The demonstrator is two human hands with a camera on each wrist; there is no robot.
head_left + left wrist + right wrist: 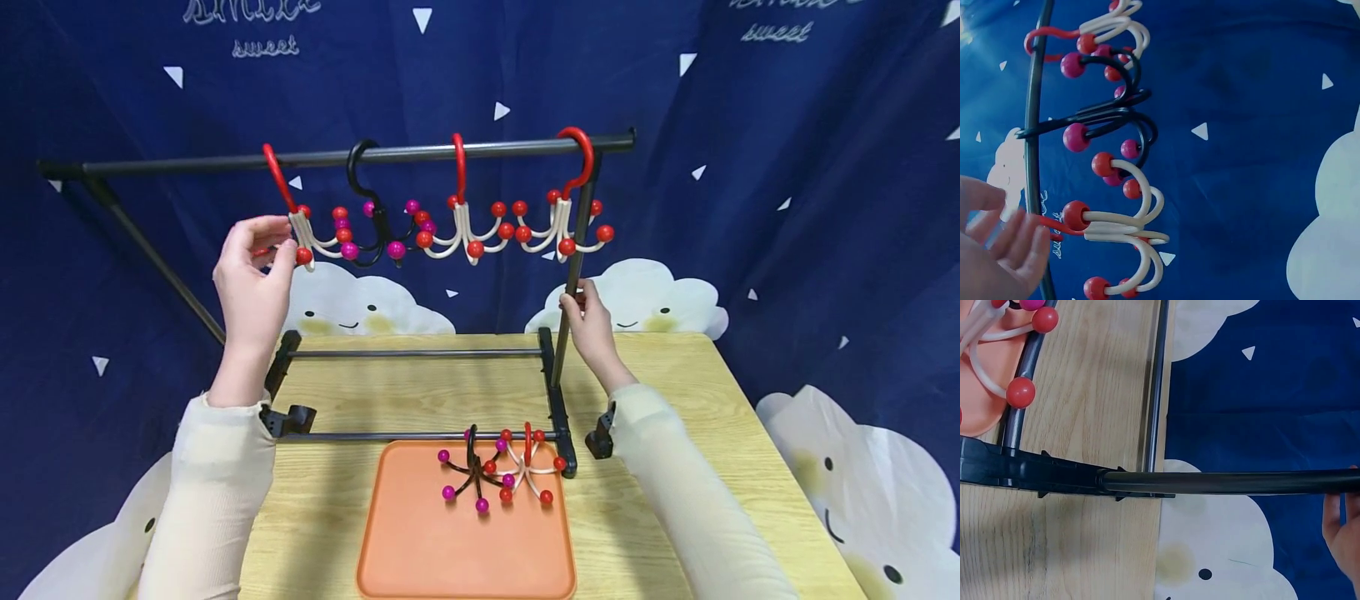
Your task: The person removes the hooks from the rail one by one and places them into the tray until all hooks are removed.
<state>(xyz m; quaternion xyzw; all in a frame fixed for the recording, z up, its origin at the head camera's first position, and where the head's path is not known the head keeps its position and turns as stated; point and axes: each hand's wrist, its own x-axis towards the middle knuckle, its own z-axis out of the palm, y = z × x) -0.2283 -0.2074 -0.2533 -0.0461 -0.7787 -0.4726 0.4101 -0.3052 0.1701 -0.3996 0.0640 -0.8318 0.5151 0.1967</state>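
My left hand (255,279) is raised beside the leftmost hanging octopus-shaped hook hanger (303,233), white with a red hook and red balls. In the left wrist view, the fingers (1032,250) are loosely bent and blurred near its red hook, with no grip visible. My right hand (591,327) grips the right upright post (576,258) of a black rack between thumb and fingers; the right wrist view shows only fingertips at this post (1229,482). From the top rail (408,153) also hang a black hanger (381,221) with magenta balls and two more white-and-red hangers (462,221).
An orange tray (465,558) lies on the wooden table (637,517). On it rest a black hanger (476,471) and a white-and-red hanger (527,467), both near the rack's front lower bar (360,437). A dark blue curtain (450,75) hangs behind.
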